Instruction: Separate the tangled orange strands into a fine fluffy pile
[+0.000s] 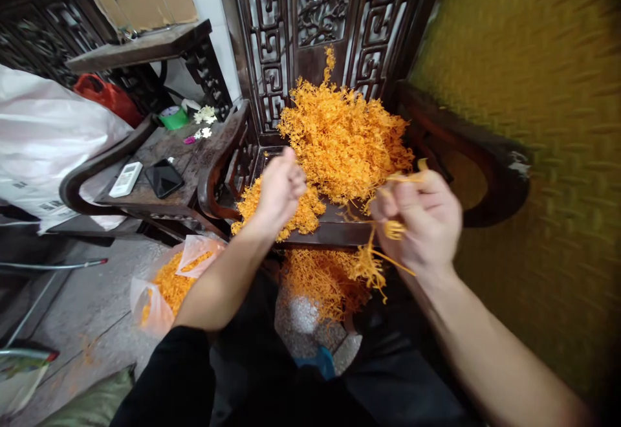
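A big heap of thin orange strands (342, 139) lies on the seat of a dark carved wooden chair (334, 229). My right hand (420, 220) is closed around a small bunch of orange strands (376, 259) that hangs down over the seat's front edge. My left hand (281, 187) hovers with fingers curled at the near left edge of the heap; what it holds is hidden. More orange strands (320, 281) lie below the seat, between my knees.
A clear plastic bag of orange strands (167, 288) sits on the floor at the left. A side table (194, 155) carries a remote (125, 179), a phone (163, 178) and a green tape roll (173, 117). A yellow wall (543, 123) stands close on the right.
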Demonstrator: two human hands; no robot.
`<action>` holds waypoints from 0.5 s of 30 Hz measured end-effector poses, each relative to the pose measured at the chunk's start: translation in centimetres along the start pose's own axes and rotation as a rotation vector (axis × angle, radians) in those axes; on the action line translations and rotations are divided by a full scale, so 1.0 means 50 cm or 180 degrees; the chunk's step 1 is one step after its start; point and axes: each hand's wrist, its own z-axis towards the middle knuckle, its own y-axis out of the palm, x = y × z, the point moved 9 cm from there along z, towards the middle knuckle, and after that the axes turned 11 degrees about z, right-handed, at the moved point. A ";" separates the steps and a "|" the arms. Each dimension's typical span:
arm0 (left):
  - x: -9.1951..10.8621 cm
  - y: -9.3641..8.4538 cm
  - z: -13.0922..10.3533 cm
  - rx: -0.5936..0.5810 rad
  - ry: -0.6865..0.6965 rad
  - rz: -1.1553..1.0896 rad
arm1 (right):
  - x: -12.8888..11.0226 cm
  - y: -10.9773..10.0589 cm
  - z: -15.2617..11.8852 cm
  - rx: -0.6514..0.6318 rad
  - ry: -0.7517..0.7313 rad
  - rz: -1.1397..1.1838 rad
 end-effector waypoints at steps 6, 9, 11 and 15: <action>-0.004 0.020 -0.005 -0.0806 -0.0106 0.0438 | 0.048 -0.046 0.032 -0.0177 0.0705 -0.0011; -0.029 0.056 -0.031 -0.1162 -0.0021 0.1300 | 0.075 -0.043 0.027 -0.0375 0.0851 -0.0218; -0.028 0.069 -0.039 -0.1161 0.0380 0.2044 | 0.085 -0.043 0.019 -0.0323 0.0905 -0.0265; -0.022 0.090 -0.055 -0.0970 0.1066 0.3141 | 0.079 -0.035 0.008 -0.0103 0.0846 -0.0360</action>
